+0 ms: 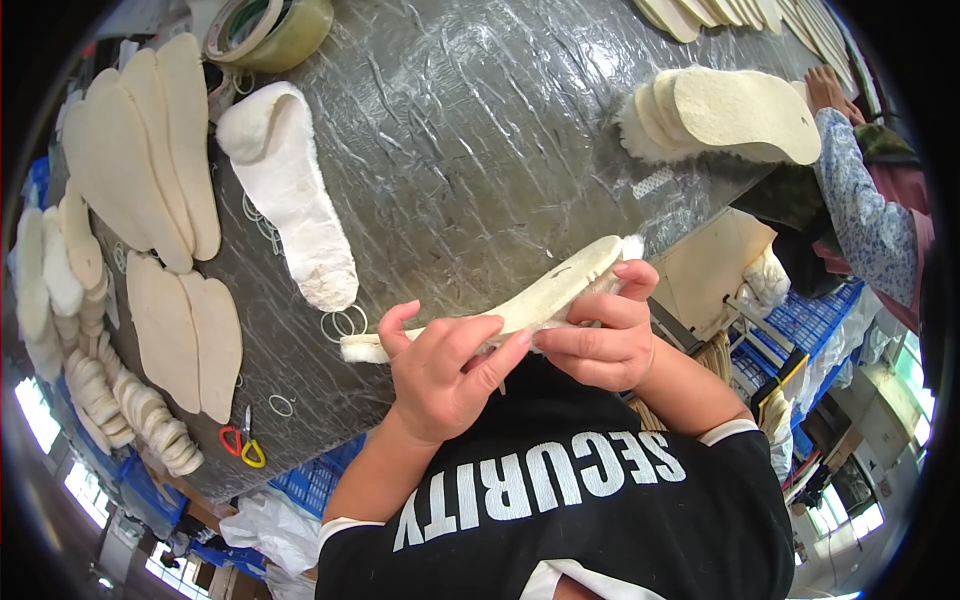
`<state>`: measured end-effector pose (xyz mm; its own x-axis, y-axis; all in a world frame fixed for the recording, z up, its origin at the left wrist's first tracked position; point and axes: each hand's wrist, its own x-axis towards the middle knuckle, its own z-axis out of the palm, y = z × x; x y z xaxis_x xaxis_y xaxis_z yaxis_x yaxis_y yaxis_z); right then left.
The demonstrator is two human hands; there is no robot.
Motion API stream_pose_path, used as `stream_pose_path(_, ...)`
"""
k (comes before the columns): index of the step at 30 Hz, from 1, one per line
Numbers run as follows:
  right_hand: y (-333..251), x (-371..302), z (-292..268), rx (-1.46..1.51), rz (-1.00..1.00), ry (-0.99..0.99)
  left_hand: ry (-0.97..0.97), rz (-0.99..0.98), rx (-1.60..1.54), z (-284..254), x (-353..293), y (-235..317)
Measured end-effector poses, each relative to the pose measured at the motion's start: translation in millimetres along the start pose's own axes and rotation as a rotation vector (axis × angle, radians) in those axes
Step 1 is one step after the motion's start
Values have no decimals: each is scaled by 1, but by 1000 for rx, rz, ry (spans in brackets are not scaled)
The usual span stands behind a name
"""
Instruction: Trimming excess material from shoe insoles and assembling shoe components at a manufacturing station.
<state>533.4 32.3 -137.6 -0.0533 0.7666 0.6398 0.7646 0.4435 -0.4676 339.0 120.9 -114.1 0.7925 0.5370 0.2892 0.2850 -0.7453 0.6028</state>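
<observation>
My left hand (445, 370) and my right hand (605, 340) grip a cream insole (560, 285) with white fleecy pile along its underside. They hold it tilted, its right end higher, over the near edge of the table. The left fingers pinch around its middle, with the index finger raised. The right thumb and fingers close on its right part; whether it is one insole or a stacked pair I cannot tell. Just beyond my left hand lies a white fleece insole (290, 190), its far end curled over. Pale rubber bands (345, 322) rest by its near end.
Fanned cream insoles (140, 160) and a smaller pair (185, 330) lie on the left, beside rolled bundles (150, 420). Red-and-yellow scissors (243, 447) sit near the edge. Tape rolls (285, 40) stand far left. A co-worker's hand (828, 95) is by an insole stack (750, 110) at right.
</observation>
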Motion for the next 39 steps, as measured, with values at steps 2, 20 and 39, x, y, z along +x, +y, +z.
stream_pose_path(2,0,0,0,-1,0,7,19,19,4,3,-3,-2)
stream_pose_path(20,3,-7,-3,-21,-42,42,69,-21,-135,7,1,-3)
stream_pose_path(39,12,-1,10,188,211,-36,-186,-187,-180,16,12,-17)
